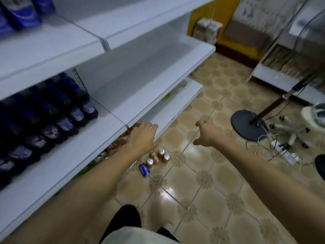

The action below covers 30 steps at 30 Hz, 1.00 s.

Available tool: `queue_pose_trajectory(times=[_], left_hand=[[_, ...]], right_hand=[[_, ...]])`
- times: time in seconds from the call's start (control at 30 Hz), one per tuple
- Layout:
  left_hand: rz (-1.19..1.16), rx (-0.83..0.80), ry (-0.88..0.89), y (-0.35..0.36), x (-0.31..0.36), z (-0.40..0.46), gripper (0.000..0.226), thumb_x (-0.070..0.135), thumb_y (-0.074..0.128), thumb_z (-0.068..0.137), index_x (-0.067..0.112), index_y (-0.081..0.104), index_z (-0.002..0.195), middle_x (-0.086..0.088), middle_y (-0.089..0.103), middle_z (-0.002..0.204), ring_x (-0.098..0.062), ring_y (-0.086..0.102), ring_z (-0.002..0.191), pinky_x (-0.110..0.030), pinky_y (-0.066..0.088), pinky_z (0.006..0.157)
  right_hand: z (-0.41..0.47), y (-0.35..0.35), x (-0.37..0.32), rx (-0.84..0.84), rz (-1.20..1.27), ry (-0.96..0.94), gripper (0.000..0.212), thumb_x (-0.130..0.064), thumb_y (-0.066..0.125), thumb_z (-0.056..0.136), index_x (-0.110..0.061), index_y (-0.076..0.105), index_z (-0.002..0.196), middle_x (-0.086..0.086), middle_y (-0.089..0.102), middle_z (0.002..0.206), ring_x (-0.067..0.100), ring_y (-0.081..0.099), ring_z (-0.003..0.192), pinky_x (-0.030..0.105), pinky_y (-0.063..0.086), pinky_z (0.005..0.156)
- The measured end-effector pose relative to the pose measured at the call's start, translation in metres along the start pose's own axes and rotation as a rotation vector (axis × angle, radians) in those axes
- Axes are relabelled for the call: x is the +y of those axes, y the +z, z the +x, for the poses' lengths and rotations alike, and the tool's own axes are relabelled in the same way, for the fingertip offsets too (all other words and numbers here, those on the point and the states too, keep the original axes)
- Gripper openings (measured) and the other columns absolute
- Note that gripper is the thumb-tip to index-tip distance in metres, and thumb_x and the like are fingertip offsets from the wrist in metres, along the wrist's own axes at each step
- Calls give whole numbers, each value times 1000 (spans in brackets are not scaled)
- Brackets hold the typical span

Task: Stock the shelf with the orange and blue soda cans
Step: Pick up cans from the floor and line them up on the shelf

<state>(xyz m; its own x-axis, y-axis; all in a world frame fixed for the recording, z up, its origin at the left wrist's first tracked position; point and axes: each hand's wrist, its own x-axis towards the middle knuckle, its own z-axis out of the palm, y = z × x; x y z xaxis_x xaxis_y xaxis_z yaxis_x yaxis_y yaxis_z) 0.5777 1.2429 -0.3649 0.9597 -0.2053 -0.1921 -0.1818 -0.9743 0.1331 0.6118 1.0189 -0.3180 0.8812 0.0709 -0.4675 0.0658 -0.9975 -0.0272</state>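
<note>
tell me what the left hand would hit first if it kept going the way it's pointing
Probably the front edge of the white shelf: the left hand reaches forward with its fingers already near that edge. Depth is hard to judge; it could pass underneath.

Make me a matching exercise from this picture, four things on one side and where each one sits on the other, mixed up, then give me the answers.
Things:
1. blue can
2. orange cans
3. dark bottles
4. fan base

Places:
A. standing in rows on the white shelf, at the left
B. lying on its side on the tiled floor
C. grouped on the floor just below the left hand
D. on the floor at the right, beyond the right hand

Pairs: 1-B, 2-C, 3-A, 4-D
</note>
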Motion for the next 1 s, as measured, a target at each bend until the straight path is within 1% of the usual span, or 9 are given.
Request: queue_pose_trajectory(times=[0.2, 0.33, 0.4, 0.47, 0.6, 0.7, 0.77, 0.87, 1.0], left_hand=[[-54, -141, -73, 79, -23, 39, 55, 42, 57, 89, 18, 42, 137, -5, 51, 130, -24, 46, 120, -35, 45, 81], [-160, -277, -97, 148, -30, 94, 44, 30, 60, 84, 15, 53, 124, -6, 55, 124, -26, 48, 115, -36, 41, 85], [-159, -349, -73, 183, -28, 120, 47, 28, 64, 78, 15, 53, 122, -6, 56, 122, -26, 48, 114, -36, 39, 87], [-168, -385, -97, 221, -27, 146, 55, 28, 65, 79, 14, 48, 129, -7, 55, 125, -28, 47, 117, -37, 40, 89], [-343, -488, -166, 315, -23, 184, 71, 29, 67, 79, 15, 36, 142, -11, 46, 138, -31, 47, 122, -43, 47, 91], [-477, -589, -294, 390, -16, 206, 75, 19, 67, 82, 17, 30, 146, -9, 52, 129, -30, 51, 114, -33, 44, 81], [-566, -621, -381, 440, -7, 220, 74, 17, 69, 83, 14, 29, 146, -11, 50, 134, -28, 49, 120, -32, 42, 87], [-769, -608, -616, 519, 8, 245, 74, 16, 70, 83, 13, 29, 145, -9, 49, 136, -25, 48, 123, -30, 40, 92], [-952, -527, -904, 612, 23, 278, 60, 7, 64, 86, 8, 36, 139, -12, 55, 129, -29, 55, 116, -31, 43, 90]], right_hand=[[85, 73, 8, -177, 57, 10, 71, -41, 72, 80, -18, 39, 139, 8, 49, 133, 28, 53, 117, 41, 46, 94], [145, 139, 20, -300, 105, 63, 65, -40, 68, 84, -18, 39, 138, 9, 49, 133, 30, 53, 116, 40, 46, 92], [169, 175, 29, -378, 137, 105, 64, -39, 67, 85, -16, 39, 138, 10, 49, 133, 31, 53, 116, 40, 46, 91], [195, 213, 38, -441, 173, 143, 64, -38, 66, 85, -15, 38, 137, 11, 49, 133, 32, 53, 116, 41, 47, 91], [249, 293, 50, -527, 301, 218, 58, -34, 64, 86, -13, 39, 134, 12, 52, 129, 31, 55, 113, 38, 49, 85], [292, 357, 53, -565, 339, 141, 54, -32, 61, 89, -9, 39, 133, 14, 57, 123, 30, 58, 108, 31, 44, 76], [322, 400, 52, -543, 374, 89, 52, -28, 60, 90, -12, 40, 136, 12, 55, 127, 28, 57, 110, 32, 45, 76], [371, 464, 46, -467, 400, 43, 54, -27, 58, 91, -16, 37, 139, 10, 51, 131, 29, 56, 111, 33, 44, 75], [442, 541, 36, -301, 444, 17, 67, -38, 61, 90, -17, 28, 144, 12, 42, 135, 34, 52, 115, 37, 43, 76]])
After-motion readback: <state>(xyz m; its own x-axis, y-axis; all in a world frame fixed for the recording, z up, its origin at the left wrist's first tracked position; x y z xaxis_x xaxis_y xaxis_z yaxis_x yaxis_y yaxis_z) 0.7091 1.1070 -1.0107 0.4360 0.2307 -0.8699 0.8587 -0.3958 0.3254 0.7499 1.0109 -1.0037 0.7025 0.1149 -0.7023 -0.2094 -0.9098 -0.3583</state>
